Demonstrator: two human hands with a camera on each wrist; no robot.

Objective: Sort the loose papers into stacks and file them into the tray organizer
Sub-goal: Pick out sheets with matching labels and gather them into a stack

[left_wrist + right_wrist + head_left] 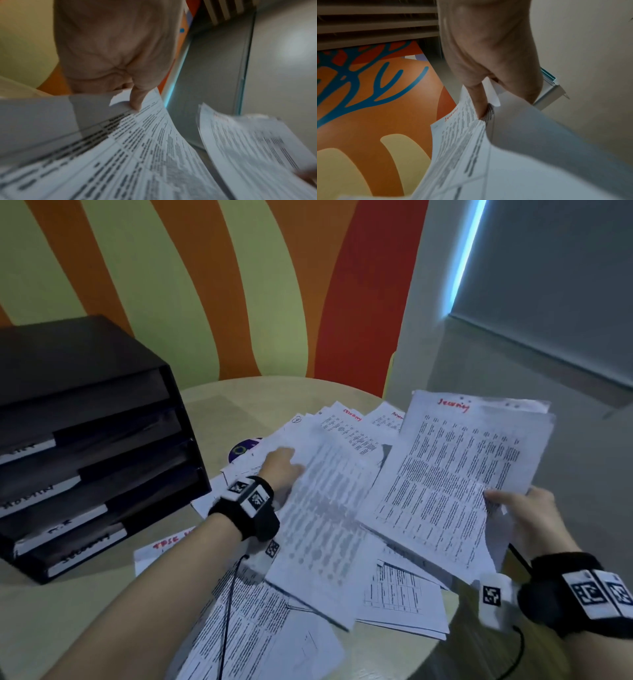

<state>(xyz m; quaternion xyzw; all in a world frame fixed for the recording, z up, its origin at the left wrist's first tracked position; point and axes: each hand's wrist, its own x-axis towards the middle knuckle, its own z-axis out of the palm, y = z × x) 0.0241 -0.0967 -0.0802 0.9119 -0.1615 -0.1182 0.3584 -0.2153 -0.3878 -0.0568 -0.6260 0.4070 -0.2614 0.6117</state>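
Loose printed papers (404, 597) lie scattered over the round table (85, 611). My right hand (524, 508) grips a stack of sheets (455, 477) headed "Security" in red, held up above the pile; in the right wrist view its thumb pinches that stack (462, 135). My left hand (284, 470) pinches the top left edge of a blurred printed sheet (325, 515) lifted off the pile; the left wrist view shows the thumb on this sheet (137, 148). The black tray organizer (85, 446) with white labelled shelf fronts stands at the left.
A purple disc (241, 448) peeks out from under papers near the organizer. A striped orange, green and red wall rises behind the table. Cables run from both wrist cameras. Bare tabletop (239, 402) shows behind the pile.
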